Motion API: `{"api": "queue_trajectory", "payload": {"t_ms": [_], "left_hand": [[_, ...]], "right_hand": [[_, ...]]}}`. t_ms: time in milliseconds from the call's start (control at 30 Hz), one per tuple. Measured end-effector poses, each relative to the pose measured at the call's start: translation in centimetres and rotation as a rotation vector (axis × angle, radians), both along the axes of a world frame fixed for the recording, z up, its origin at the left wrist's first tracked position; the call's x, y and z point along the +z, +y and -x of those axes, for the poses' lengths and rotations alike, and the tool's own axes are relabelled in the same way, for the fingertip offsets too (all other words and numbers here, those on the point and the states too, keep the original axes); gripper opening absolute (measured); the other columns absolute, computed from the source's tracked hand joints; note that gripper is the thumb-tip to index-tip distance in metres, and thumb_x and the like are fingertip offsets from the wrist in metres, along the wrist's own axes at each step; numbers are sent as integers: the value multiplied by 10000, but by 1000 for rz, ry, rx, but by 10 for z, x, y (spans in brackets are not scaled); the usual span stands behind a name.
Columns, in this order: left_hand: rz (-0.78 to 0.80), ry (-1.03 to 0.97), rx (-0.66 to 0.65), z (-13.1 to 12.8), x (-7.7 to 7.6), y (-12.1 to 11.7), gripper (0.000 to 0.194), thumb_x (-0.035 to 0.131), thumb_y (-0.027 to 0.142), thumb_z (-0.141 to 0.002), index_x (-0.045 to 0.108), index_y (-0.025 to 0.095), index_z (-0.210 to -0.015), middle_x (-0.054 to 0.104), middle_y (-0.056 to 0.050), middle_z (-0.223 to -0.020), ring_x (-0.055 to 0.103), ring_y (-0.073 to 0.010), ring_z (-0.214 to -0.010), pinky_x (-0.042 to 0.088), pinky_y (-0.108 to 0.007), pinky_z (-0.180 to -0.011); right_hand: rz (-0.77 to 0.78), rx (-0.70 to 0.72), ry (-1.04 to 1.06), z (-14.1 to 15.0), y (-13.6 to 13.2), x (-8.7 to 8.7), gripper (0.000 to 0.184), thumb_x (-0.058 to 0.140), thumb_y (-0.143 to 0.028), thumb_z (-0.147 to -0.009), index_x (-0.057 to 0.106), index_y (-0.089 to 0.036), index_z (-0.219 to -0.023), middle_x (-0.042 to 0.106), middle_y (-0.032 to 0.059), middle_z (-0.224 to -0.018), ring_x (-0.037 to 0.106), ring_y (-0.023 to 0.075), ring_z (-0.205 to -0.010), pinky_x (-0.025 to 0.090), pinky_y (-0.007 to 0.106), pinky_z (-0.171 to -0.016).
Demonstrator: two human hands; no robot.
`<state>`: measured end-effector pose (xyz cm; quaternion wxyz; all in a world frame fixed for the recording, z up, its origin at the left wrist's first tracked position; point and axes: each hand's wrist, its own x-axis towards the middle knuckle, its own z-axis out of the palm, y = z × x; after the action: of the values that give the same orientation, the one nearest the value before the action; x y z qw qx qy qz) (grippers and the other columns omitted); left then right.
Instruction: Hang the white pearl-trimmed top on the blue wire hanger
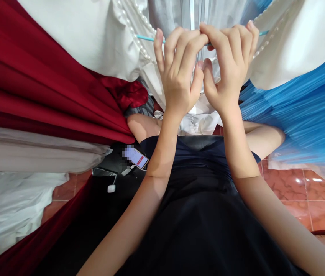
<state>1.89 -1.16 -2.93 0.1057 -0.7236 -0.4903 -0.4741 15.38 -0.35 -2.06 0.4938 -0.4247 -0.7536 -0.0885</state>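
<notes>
A thin light-blue rod [145, 37], like the bar of a clothes hanger, runs sideways in front of me at the top of the view. My left hand [181, 71] has its fingers curled over the rod's middle. Close beside it, my right hand [228, 65] bends its fingers over the same rod, thumbs nearly touching. The rod's ends reach the pearl-trimmed edges of a white satin garment [93, 42], which hangs on both sides of my hands. My fingers hide most of the rod between them.
Red fabric [36, 76] hangs at left, above pale garments [15, 207]. Blue tulle [303, 115] hangs at right over the tiled floor [289, 184]. A lit phone [136, 158] with a cable and a small white case [111, 188] lie on a black surface beside my leg.
</notes>
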Motion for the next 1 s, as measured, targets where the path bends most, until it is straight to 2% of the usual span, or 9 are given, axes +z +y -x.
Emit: {"api": "queue_trajectory", "payload": {"t_ms": [67, 200, 367, 467, 667, 833, 900, 1000], "left_hand": [[81, -4, 8, 0, 6, -5, 436, 404, 291, -990, 649, 315, -1349, 664, -45, -1446, 513, -274, -1489, 59, -462, -1423], [100, 1, 9, 0, 10, -8, 462, 419, 303, -966, 655, 333, -1361, 660, -22, -1465, 499, -289, -1512, 20, -470, -1430], [23, 104, 69, 0, 9, -9, 487, 361, 263, -995, 652, 262, -1385, 674, -42, -1452, 510, -250, -1481, 117, -485, -1419], [-7, 102, 73, 0, 10, -10, 473, 383, 260, -998, 673, 246, -1371, 691, -42, -1433, 534, -262, -1466, 184, -502, -1406], [58, 79, 56, 1, 10, -8, 490, 411, 272, -971, 637, 296, -1404, 661, -6, -1477, 500, -285, -1525, 94, -514, -1435], [16, 68, 12, 3, 6, -4, 473, 423, 272, -979, 626, 302, -1405, 663, -3, -1473, 513, -258, -1520, 38, -442, -1433], [-11, 94, 15, 4, 5, -2, 475, 385, 284, -1004, 627, 271, -1413, 673, -28, -1463, 529, -247, -1500, 44, -436, -1424], [29, 152, 41, 5, 4, 0, 507, 365, 284, -1000, 608, 273, -1444, 644, -19, -1505, 478, -224, -1531, -45, -410, -1407]], "right_hand": [[-14, 34, 29, 0, 1, -1, 528, 295, -416, -1048, 643, -287, -1423, 685, 113, -1104, 588, 293, -1184, 291, 542, -1304], [13, 54, 53, 0, 4, -3, 529, 288, -432, -1047, 635, -322, -1431, 673, 116, -1119, 573, 310, -1205, 253, 563, -1315], [-113, 70, 64, -1, 6, -4, 529, 314, -434, -1065, 686, -234, -1386, 692, 108, -1067, 606, 269, -1133, 334, 530, -1273], [-145, 64, 46, -4, 9, -5, 524, 325, -430, -1073, 691, -219, -1382, 699, 96, -1070, 619, 254, -1125, 352, 529, -1265], [-143, 66, 12, -6, 12, -6, 533, 308, -467, -1061, 664, -275, -1409, 691, 98, -1076, 627, 289, -1133, 347, 582, -1254], [-125, 47, 31, -3, 11, -5, 513, 317, -460, -1035, 654, -359, -1409, 708, 102, -1091, 623, 313, -1129, 325, 574, -1266], [-131, 55, 36, -5, 10, -5, 502, 339, -455, -1035, 654, -360, -1414, 709, 98, -1098, 628, 310, -1131, 328, 574, -1267], [-140, 84, 0, -8, 11, -6, 514, 365, -464, -1051, 651, -288, -1440, 697, 96, -1118, 637, 302, -1150, 329, 589, -1265]]}}
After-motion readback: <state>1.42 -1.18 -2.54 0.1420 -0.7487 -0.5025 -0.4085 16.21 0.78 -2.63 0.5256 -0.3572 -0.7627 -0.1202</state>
